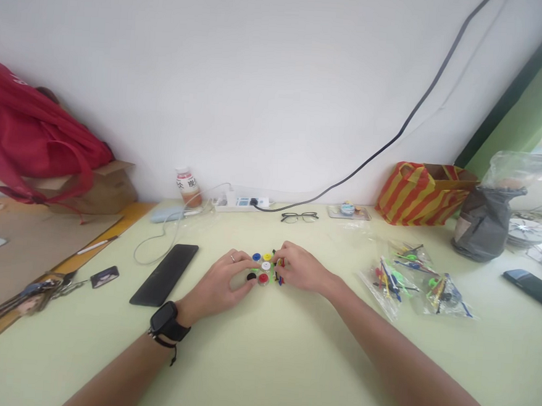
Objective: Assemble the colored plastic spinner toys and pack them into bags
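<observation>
Small round plastic discs lie grouped on the table: a blue disc, a yellow disc, a white disc, a red disc and a black disc. A green one is partly hidden under fingers. My left hand reaches in from the left, thumb at the black disc and index finger by the green one, fingers apart and nothing gripped. On the right side of the group, my right hand has its fingers curled down onto small coloured plastic pieces, which it partly covers.
Clear bags of coloured plastic parts lie to the right. A black phone is at the left. Behind are eyeglasses, a power strip, a bottle and a striped bag. A black cable crosses the wall.
</observation>
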`<move>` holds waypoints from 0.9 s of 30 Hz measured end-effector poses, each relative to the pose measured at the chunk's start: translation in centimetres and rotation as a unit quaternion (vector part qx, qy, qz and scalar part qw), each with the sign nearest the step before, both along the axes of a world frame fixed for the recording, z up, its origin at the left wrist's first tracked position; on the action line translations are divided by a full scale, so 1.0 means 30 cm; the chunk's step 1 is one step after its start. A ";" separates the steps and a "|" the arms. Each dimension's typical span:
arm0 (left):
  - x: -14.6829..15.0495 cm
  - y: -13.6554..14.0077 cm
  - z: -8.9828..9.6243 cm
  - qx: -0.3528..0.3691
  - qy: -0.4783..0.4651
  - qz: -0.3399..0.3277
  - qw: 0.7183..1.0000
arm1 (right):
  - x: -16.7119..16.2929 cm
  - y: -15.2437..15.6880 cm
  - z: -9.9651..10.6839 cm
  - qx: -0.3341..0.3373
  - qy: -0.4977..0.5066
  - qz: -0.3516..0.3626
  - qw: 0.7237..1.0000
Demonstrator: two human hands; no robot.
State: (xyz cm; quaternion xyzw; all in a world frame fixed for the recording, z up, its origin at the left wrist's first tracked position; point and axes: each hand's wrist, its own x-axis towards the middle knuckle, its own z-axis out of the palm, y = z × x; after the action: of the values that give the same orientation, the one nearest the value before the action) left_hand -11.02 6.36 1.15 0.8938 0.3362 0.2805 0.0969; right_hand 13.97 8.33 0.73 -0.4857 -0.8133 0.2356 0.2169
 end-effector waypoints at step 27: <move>0.021 -0.003 -0.048 -0.050 -0.007 0.019 0.999 | -0.007 0.023 -0.037 0.005 0.061 0.009 0.998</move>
State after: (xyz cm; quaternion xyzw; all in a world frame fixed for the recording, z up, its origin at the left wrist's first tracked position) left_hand -10.40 6.27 -0.30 0.8792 0.3664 0.2713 0.1386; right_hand 13.76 9.01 -0.38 -0.4622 -0.8039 0.2625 0.2668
